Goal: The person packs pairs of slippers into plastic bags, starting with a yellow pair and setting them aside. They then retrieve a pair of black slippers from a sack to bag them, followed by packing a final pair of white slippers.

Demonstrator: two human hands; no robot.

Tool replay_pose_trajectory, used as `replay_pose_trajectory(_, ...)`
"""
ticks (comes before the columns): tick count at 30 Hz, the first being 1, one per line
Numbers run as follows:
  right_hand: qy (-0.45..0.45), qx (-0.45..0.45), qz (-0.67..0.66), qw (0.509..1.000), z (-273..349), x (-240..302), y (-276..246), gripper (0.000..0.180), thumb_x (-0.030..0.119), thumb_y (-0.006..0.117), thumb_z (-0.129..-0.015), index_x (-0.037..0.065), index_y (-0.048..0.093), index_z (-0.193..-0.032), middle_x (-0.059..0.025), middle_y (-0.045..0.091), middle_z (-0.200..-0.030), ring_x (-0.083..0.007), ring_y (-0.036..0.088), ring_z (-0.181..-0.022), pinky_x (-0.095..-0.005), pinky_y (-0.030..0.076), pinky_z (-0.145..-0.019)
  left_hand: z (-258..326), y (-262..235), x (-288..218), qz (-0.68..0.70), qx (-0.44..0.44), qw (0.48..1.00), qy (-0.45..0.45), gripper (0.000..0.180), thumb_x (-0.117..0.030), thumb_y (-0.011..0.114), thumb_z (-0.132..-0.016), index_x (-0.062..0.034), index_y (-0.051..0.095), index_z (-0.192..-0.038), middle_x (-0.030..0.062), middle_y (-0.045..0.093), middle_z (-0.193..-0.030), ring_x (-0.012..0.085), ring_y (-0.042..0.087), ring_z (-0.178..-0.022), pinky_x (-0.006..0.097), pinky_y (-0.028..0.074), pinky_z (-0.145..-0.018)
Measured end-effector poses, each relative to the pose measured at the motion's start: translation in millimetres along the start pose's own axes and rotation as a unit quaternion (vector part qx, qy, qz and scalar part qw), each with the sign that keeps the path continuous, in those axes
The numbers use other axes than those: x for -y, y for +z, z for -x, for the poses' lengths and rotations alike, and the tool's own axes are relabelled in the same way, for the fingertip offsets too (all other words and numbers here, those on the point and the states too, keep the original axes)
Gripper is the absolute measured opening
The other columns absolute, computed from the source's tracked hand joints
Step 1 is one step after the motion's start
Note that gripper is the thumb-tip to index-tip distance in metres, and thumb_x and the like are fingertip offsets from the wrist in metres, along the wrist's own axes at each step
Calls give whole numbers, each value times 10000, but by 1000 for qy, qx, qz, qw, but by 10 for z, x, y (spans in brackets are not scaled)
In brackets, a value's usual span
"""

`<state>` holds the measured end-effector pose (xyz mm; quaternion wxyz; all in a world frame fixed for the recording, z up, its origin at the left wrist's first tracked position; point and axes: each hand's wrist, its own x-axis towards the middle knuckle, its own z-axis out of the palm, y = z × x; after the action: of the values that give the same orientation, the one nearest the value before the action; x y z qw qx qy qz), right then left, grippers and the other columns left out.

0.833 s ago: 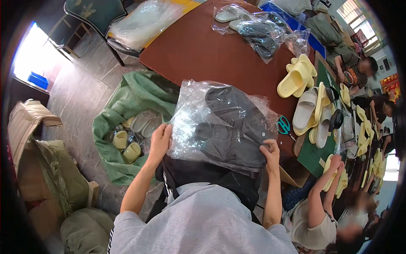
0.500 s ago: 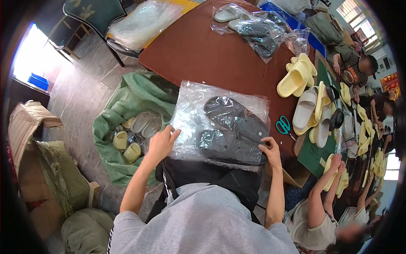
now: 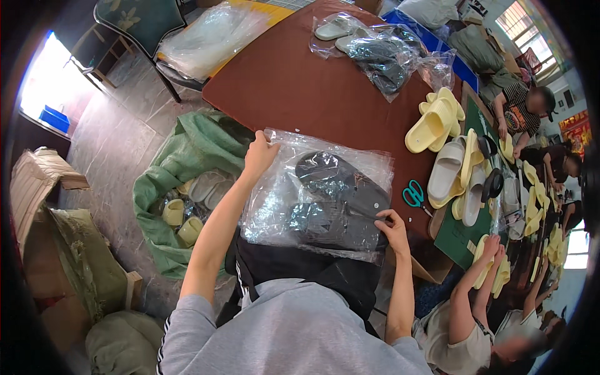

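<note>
A clear plastic bag (image 3: 269, 203) lies over my lap and the near edge of the brown table, with dark grey slippers (image 3: 353, 200) inside it. My left hand (image 3: 258, 155) pinches the bag's far left corner between thumb and fingers. At the opposite side, my right hand (image 3: 394, 230) is closed on the bag's right edge, beside the heel of one slipper. Whether those fingertips also grip the slipper through the film is hard to see.
Left of me stands a green woven sack (image 3: 156, 206) with bagged slippers in it. Teal scissors (image 3: 414, 194) and yellow slippers (image 3: 431, 128) lie to the right on the brown table (image 3: 269, 81). Bagged slippers (image 3: 381, 53) rest at the far side. Co-workers sit along the right.
My left hand has moved up from the bag's left side to its far left corner and taken hold there. The right hand stays at the right edge.
</note>
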<state>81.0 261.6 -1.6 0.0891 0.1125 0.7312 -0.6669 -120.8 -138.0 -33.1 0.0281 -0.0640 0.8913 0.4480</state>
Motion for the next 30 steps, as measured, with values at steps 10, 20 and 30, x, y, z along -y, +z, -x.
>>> replay_pose_trajectory(10, 4, -1, 56, 998, -69, -56, -80, 181, -21, 695, -813, 19, 632, -979, -6, 632, -955, -74, 586, -836, -227, 469, -728, -206, -106, -138, 33, -45, 997, 58, 174, -86, 586, -841, -37, 562, -1006, 139, 664, -872, 325, 653, -837, 419, 505, -729)
replay_pose_trajectory(20, -29, -27, 125, 991, -66, -71, -88, 212, 44, 726, -789, 40, 664, -991, -25, 647, -984, -131, 598, -959, -291, 472, -840, 892, 60, -333, -278, 49, 928, 242, 705, -375, 507, -953, -63, 221, -1517, 140, 188, -1587, 327, 127, -1476, 525, 109, -1177)
replay_pose_trajectory(30, -67, -87, 71, 991, 233, 17, -395, 186, 23, 715, -815, 48, 654, -989, -2, 630, -992, -109, 583, -952, -271, 464, -851, 1010, 327, 114, -292, 30, 933, 210, 727, -412, 523, -939, -72, 240, -1517, 148, 183, -1589, 366, 135, -1464, 532, 76, -1174)
